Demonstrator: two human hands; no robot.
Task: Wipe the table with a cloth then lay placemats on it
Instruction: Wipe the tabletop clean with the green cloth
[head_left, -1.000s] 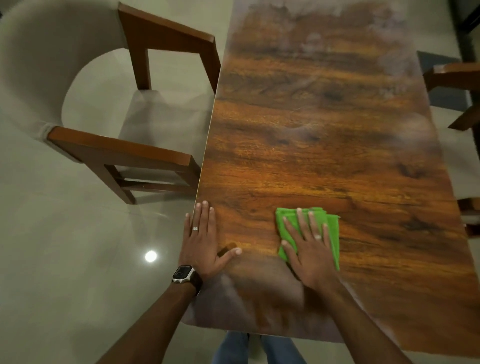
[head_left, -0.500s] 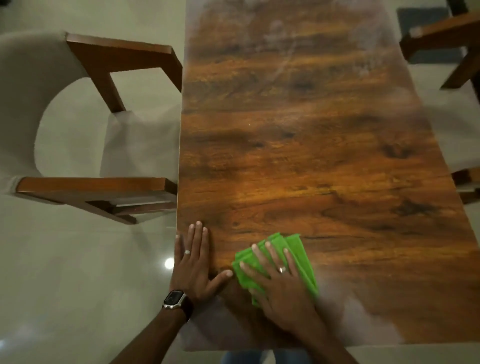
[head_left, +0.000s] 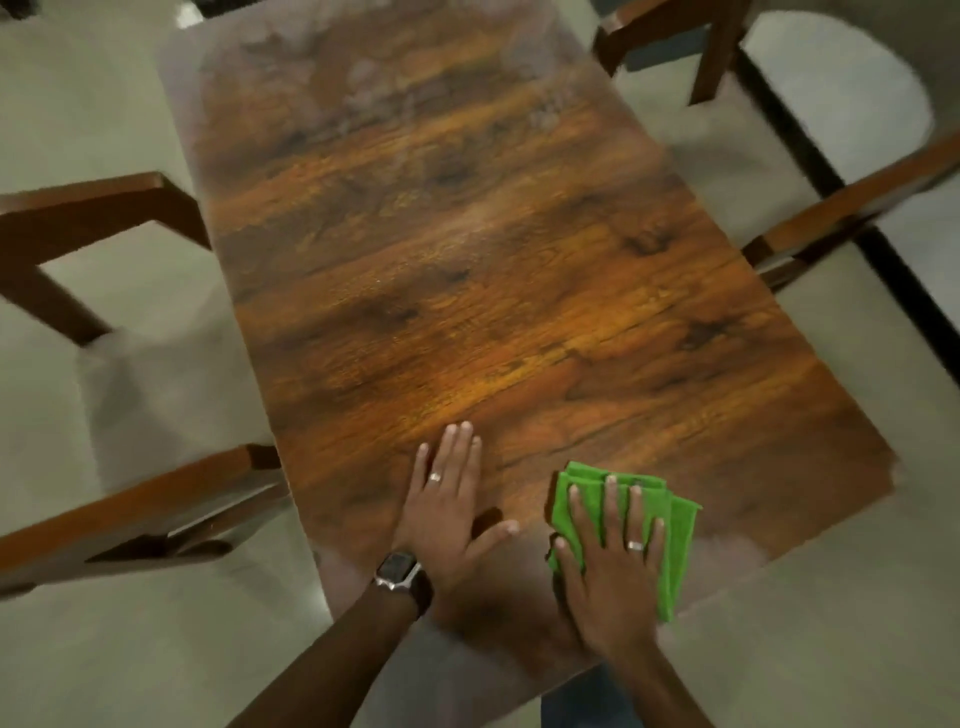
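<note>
Right hand (head_left: 613, 571) laid flat, fingers straight and slightly spread, pressing the green cloth (head_left: 675, 551) onto the table (head_left: 493, 291) near its close edge, toward the right corner. Palm-down hold judged to keep the cloth bearing evenly on the wood for wiping. Left hand (head_left: 447, 514) also flat on the bare wood just beside the cloth, fingers together, thumb splayed toward the right hand; holding nothing, judged to serve as a brace. Watch (head_left: 399, 569) noted on the left wrist, a ring on each hand.

Cloth folded into a thick pad, bright green, layered edges showing beyond the fingertips and along the right side; partly covered by the hand. Table top dark, glossy wood grain, pale hazy patches at the far end and near corners; reflection or residue cannot be told. Chairs (head_left: 130, 514) drawn up on both sides. No placemats in view; wiping step judged in hand, laying not yet begun.
</note>
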